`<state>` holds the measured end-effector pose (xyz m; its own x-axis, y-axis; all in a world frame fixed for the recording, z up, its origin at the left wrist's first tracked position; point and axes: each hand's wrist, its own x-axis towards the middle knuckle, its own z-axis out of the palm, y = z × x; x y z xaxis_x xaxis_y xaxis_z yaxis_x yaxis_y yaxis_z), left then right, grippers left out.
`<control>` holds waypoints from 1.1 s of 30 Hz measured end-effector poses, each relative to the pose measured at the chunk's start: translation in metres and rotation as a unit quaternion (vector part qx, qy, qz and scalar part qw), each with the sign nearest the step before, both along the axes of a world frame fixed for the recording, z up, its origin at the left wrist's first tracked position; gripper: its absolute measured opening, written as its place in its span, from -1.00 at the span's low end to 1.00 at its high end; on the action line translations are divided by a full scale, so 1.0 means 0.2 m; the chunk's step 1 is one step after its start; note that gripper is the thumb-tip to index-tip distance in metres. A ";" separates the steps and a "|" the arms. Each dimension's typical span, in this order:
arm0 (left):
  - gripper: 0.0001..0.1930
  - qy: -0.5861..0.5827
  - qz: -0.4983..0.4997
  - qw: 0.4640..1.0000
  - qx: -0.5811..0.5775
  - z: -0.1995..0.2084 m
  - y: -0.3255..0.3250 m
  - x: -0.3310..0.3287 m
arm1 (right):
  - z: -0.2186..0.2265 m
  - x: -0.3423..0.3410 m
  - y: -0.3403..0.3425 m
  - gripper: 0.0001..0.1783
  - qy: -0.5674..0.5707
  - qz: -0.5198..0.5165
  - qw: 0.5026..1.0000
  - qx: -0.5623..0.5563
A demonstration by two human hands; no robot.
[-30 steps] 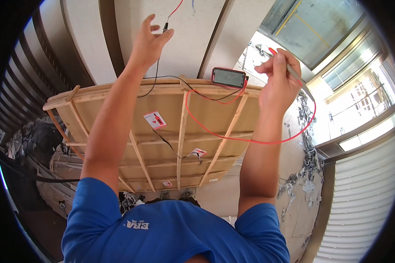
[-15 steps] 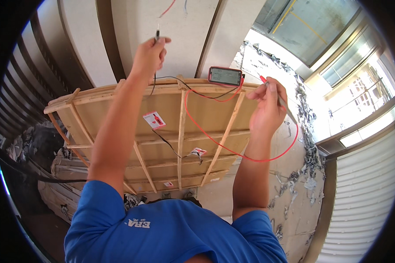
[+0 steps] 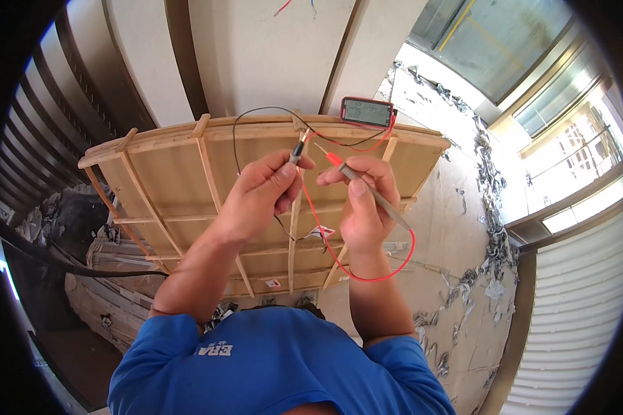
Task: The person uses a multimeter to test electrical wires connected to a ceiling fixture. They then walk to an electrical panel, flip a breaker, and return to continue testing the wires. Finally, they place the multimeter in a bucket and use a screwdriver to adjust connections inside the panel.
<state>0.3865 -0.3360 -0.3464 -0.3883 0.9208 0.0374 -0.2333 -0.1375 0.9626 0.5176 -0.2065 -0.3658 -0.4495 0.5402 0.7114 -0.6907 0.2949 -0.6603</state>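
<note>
Pinched in my left hand (image 3: 259, 194) is a black test probe (image 3: 297, 151), its metal tip pointing up. My right hand (image 3: 365, 200) holds a grey test probe with a red collar (image 3: 372, 192) between thumb and fingers, its tip angled up and left. The two tips are close together; a small gap shows between them. A multimeter (image 3: 367, 111) with a red edge and a lit screen rests on the far edge of the wooden frame. The red lead (image 3: 385, 278) loops under my right hand, and the black lead (image 3: 235, 135) curves behind my left hand.
The wooden frame (image 3: 166, 136) with slats and brown panels stands between me and a pale wall panel (image 3: 256, 62). Thin red and blue wires (image 3: 284, 7) stick out of that panel. Scraps of debris (image 3: 491, 200) litter the floor at right, beside a corrugated white surface (image 3: 574, 325).
My left hand has come down and right from near the wires, bringing the black probe along. My right hand has moved left and slightly down, so the two probe tips are now near each other.
</note>
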 end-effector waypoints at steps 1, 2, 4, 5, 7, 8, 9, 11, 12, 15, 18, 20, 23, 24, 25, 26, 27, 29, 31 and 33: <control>-0.71 0.017 -0.007 1.000 0.002 0.00 -0.01 0.02 | -0.01 0.00 -0.01 -0.71 0.006 -0.002 1.000 0.006; -0.72 0.017 -0.009 1.000 0.002 -0.01 -0.03 0.04 | -0.02 0.00 -0.03 -0.71 0.009 0.001 1.000 0.000; -0.72 0.017 -0.016 1.000 0.003 -0.02 -0.05 0.06 | -0.04 0.01 -0.06 -0.71 0.016 0.007 1.000 -0.013; -0.73 0.015 -0.016 1.000 0.000 -0.02 -0.05 0.06 | -0.04 0.01 -0.07 -0.74 0.011 0.018 0.999 -0.033; -0.73 0.013 -0.017 1.000 -0.007 -0.03 -0.06 0.06 | -0.05 0.03 -0.09 -0.79 0.003 0.040 0.996 -0.074; -0.73 0.022 -0.011 1.000 -0.003 -0.03 -0.06 0.07 | -0.05 0.03 -0.09 -0.79 0.002 0.033 0.997 -0.070; -0.73 0.030 -0.005 1.000 0.000 -0.04 -0.06 0.08 | -0.05 0.03 -0.10 -0.79 0.001 0.027 0.997 -0.067; -0.73 0.038 0.001 0.999 0.008 -0.04 -0.07 0.09 | -0.05 0.03 -0.10 -0.79 -0.012 0.007 0.998 -0.057; -0.73 0.038 0.003 0.999 0.012 -0.04 -0.07 0.09 | -0.06 0.03 -0.11 -0.78 -0.023 -0.006 0.998 -0.050; -0.73 0.045 0.004 0.999 0.011 -0.03 -0.07 0.09 | -0.07 0.03 -0.10 -0.77 -0.034 -0.020 0.999 -0.038; -0.73 0.052 0.004 0.999 0.010 -0.02 -0.08 0.09 | -0.08 0.03 -0.10 -0.77 -0.031 -0.017 0.999 -0.035; -0.73 0.055 0.005 0.998 0.011 -0.02 -0.08 0.10 | -0.08 0.03 -0.11 -0.77 -0.030 -0.015 0.999 -0.034; -0.74 0.057 0.007 0.998 0.008 -0.02 -0.08 0.09 | -0.07 0.03 -0.10 -0.77 -0.030 -0.013 0.999 -0.033; -0.74 0.059 0.007 0.998 0.007 -0.03 -0.08 0.09 | -0.07 0.03 -0.10 -0.77 -0.028 -0.012 0.999 -0.034; -0.74 0.062 0.007 0.998 0.008 -0.03 -0.08 0.09 | -0.07 0.03 -0.10 -0.77 -0.026 -0.010 0.999 -0.032; -0.74 0.061 0.008 0.998 0.008 -0.03 -0.08 0.09 | -0.07 0.03 -0.10 -0.78 -0.026 -0.011 0.999 -0.033; -0.74 0.060 0.008 0.998 0.008 -0.03 -0.08 0.09 | -0.07 0.03 -0.11 -0.78 -0.026 -0.011 0.999 -0.033; -0.74 0.060 0.009 0.998 0.007 -0.03 -0.09 0.09 | -0.07 0.03 -0.11 -0.78 -0.025 -0.012 0.999 -0.033; -0.74 0.064 0.011 0.998 0.006 -0.03 -0.09 0.09 | -0.08 0.03 -0.10 -0.78 -0.025 -0.012 0.999 -0.032; -0.74 0.066 0.011 0.998 0.008 -0.03 -0.08 0.09 | -0.08 0.03 -0.10 -0.78 -0.024 -0.012 0.999 -0.034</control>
<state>0.4042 -0.3530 -0.3531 -0.3983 0.9113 0.1041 -0.1005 -0.1562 0.9826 0.5229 -0.2272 -0.3820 -0.4688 0.5974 0.6506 -0.6511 0.2640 -0.7116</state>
